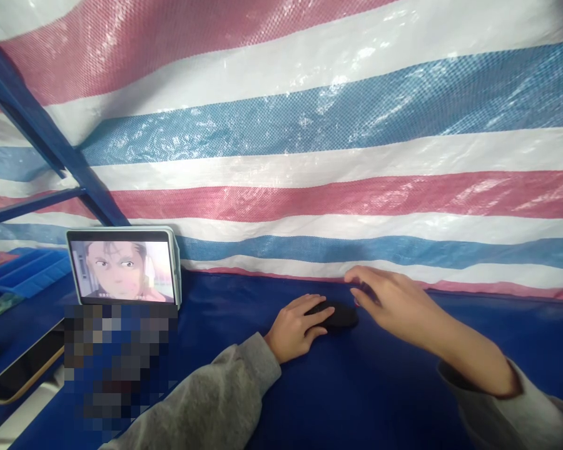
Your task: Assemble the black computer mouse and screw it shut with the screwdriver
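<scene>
A black object shaped like a computer mouse (pixel 341 315) lies on the blue tabletop (pixel 356 387). My left hand (pixel 300 325) rests over its left end, fingers and thumb laid around it. Just beyond its right end, my right hand (pixel 380 300) hovers with the thumb and fingers bent and apart. Nothing shows between those right fingers, though some of them are hidden behind the hand.
A tablet (pixel 176 269) in a pale case stands at the left, playing an animated video. Farther left are a phone (pixel 25 362) and a blue compartment tray (pixel 32 269). A blue metal frame (pixel 51 137) and striped tarpaulin (pixel 309 125) rise behind. Below the tablet, an area is pixelated.
</scene>
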Available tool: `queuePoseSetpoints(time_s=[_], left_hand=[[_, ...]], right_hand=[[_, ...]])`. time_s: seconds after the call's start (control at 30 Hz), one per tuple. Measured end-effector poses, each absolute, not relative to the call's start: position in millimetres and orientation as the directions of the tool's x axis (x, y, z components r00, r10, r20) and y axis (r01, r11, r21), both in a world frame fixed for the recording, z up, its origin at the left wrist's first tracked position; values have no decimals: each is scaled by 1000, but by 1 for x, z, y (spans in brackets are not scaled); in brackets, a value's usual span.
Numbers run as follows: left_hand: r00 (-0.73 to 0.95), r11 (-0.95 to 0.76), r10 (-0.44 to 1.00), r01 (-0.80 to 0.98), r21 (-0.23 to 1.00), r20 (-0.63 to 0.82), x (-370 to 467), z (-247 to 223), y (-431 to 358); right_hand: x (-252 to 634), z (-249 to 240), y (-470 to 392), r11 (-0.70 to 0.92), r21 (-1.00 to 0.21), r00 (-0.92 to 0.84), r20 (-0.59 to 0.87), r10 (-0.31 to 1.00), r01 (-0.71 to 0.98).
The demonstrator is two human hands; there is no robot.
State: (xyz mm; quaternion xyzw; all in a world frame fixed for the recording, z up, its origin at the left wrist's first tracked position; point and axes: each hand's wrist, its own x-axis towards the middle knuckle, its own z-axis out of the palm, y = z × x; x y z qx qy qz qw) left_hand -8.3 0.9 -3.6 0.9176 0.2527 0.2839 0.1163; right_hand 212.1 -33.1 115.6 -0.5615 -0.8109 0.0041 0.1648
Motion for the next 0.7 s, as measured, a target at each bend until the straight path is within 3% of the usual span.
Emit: queuePoseSetpoints(time_s=[0.27,0.47,0.7], left_hand=[[711,-851,521,390,352,472,-8,-1,0],[709,-854,518,394,341,478,-8,-2,0],[718,-858,510,381,345,474,-8,-4,1]], right_hand=[[215,113,-30,263,-161,-220,244,944,951],[214,114,-32,346,-170,-289,289,913,923],[212,115,-32,233,-105,-203,242,949,967]])
